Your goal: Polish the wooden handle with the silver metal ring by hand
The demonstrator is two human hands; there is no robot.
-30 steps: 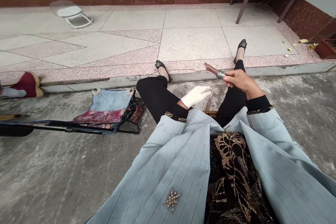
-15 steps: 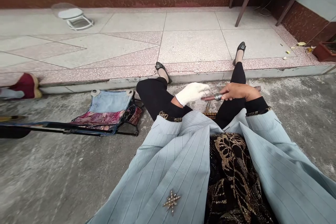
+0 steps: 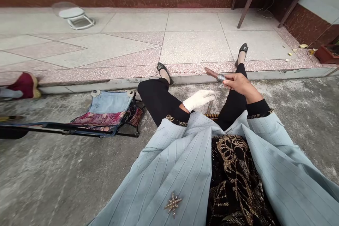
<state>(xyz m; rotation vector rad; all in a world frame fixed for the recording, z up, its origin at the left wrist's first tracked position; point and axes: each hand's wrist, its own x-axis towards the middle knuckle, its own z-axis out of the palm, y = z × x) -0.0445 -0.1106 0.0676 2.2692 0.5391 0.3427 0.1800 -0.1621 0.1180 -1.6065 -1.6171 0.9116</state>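
My right hand [image 3: 238, 84] is closed around a brown wooden stick [image 3: 211, 72] wound with silver wire [image 3: 220, 77]. The stick's bare end points up and to the left, over the step's edge. Lower and to the left is my left hand [image 3: 199, 99] in a white knitted glove, with its fingers bent together at the tips. A thin, pale strand or strip [image 3: 210, 107] hangs just under those fingertips. Whether the glove grips it is too small to make out. Between my knees shows a bit of yellow and black woven edge [image 3: 212, 116].
A folding chair with a denim and floral seat [image 3: 109, 104] stands to my left. Someone's red shoe [image 3: 25, 85] is beside the tiled step [image 3: 190, 47]. On the step are a white stool [image 3: 75, 16] and a wooden table's leg [image 3: 246, 7]; a planter [image 3: 327, 54] is at right.
My right hand has lifted the stick and tipped its bare end upward, away from my left hand. The gloved left hand has dropped slightly lower and is apart from the stick.
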